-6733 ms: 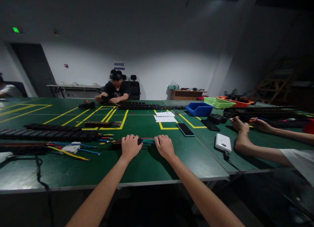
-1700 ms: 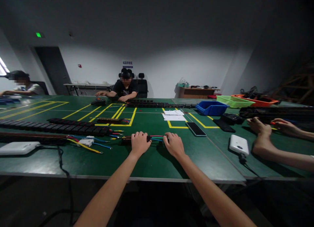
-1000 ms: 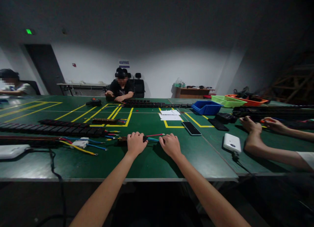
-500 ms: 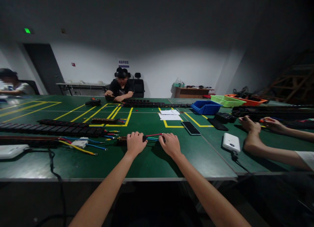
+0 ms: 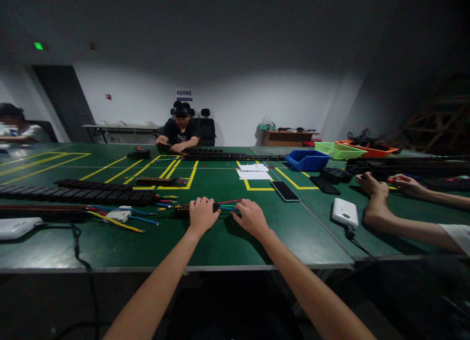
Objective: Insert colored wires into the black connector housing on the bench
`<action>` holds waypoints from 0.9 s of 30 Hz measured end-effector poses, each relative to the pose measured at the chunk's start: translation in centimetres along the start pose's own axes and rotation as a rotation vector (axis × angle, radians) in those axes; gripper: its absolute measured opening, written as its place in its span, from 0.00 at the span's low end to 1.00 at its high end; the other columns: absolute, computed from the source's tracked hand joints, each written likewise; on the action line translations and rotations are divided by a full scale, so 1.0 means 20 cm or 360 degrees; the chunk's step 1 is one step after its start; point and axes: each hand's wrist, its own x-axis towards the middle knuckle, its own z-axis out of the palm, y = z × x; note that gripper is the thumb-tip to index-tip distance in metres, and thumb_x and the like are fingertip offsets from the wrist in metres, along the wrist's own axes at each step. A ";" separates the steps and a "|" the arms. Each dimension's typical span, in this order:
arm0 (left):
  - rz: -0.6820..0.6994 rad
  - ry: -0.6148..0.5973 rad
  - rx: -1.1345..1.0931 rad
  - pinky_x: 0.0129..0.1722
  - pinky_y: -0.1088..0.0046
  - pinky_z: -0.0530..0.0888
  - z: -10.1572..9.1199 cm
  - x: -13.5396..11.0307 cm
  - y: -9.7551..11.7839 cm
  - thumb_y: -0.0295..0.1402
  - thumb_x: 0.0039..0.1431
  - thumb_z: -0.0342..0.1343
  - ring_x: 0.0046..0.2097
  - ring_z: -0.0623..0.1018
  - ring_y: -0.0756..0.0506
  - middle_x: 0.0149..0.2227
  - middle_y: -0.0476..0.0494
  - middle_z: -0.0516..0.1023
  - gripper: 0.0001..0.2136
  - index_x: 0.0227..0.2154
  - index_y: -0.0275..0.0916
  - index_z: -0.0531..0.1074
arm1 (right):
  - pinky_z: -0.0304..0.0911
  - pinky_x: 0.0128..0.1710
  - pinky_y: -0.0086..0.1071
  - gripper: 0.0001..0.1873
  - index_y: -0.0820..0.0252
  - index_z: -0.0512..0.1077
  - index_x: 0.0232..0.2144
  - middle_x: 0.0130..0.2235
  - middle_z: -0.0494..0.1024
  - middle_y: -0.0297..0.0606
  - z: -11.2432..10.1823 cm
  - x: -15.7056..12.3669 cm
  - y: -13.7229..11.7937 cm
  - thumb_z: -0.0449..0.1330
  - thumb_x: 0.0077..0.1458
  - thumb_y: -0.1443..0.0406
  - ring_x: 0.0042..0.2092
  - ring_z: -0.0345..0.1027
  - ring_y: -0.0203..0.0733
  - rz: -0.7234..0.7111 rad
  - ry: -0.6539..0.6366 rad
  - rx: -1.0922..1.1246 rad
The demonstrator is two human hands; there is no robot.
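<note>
My left hand (image 5: pixel 202 214) is closed round the end of a dark cable-chain piece (image 5: pixel 181 210) lying on the green table (image 5: pixel 220 242). Red, blue and green wires (image 5: pixel 229 204) run out of that end toward my right hand (image 5: pixel 250 216), whose curled fingers pinch the wires close to the table top. Both hands rest near the table's middle, a short gap between them.
Long black cable chains (image 5: pixel 73 195) and loose coloured wires (image 5: pixel 121 217) lie to the left. A black phone (image 5: pixel 285 191), a white phone (image 5: pixel 344 211), papers (image 5: pixel 253 172) and a blue bin (image 5: pixel 307 159) lie to the right. A co-worker's arms (image 5: pixel 389 217) rest at right; another person (image 5: pixel 179 132) sits opposite.
My right hand has shifted slightly left along the wires toward my left hand. The left hand stays on the chain end. The view has drifted a little.
</note>
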 end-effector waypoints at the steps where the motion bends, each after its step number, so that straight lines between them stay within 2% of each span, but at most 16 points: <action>1: -0.0003 0.0009 0.0005 0.46 0.58 0.63 0.00 0.00 0.00 0.44 0.61 0.54 0.48 0.72 0.36 0.44 0.37 0.77 0.14 0.41 0.41 0.75 | 0.53 0.40 0.35 0.05 0.58 0.72 0.33 0.36 0.73 0.39 0.00 0.00 0.00 0.61 0.61 0.62 0.41 0.63 0.44 0.0001 -0.0001 -0.0009; 10: -0.0024 0.0000 -0.0040 0.47 0.58 0.63 0.01 0.00 0.00 0.44 0.61 0.54 0.49 0.72 0.36 0.44 0.38 0.77 0.14 0.42 0.41 0.75 | 0.55 0.41 0.36 0.06 0.57 0.75 0.35 0.38 0.74 0.40 0.00 0.00 0.00 0.61 0.62 0.61 0.43 0.64 0.45 -0.0069 0.0121 -0.0010; 17: -0.0021 -0.0033 -0.0050 0.48 0.56 0.64 -0.01 0.00 0.00 0.45 0.62 0.52 0.49 0.72 0.36 0.45 0.37 0.77 0.15 0.43 0.41 0.75 | 0.60 0.43 0.33 0.11 0.57 0.76 0.29 0.33 0.77 0.38 0.02 0.00 0.00 0.61 0.64 0.63 0.40 0.68 0.42 -0.0066 -0.0033 0.0102; 23: -0.0020 -0.0072 -0.0111 0.49 0.55 0.64 -0.01 0.00 0.01 0.44 0.63 0.52 0.50 0.72 0.34 0.46 0.35 0.77 0.15 0.45 0.40 0.74 | 0.61 0.38 0.30 0.09 0.56 0.76 0.36 0.40 0.78 0.40 -0.01 0.00 -0.02 0.57 0.67 0.61 0.44 0.70 0.40 0.0106 -0.0184 0.0136; 27: 0.0034 -0.0125 -0.0137 0.51 0.56 0.64 -0.05 0.01 0.00 0.48 0.63 0.51 0.52 0.72 0.35 0.48 0.35 0.77 0.19 0.50 0.41 0.72 | 0.58 0.34 0.29 0.09 0.55 0.75 0.37 0.41 0.77 0.38 -0.02 0.00 -0.01 0.58 0.66 0.59 0.42 0.71 0.39 0.0206 -0.0207 0.0151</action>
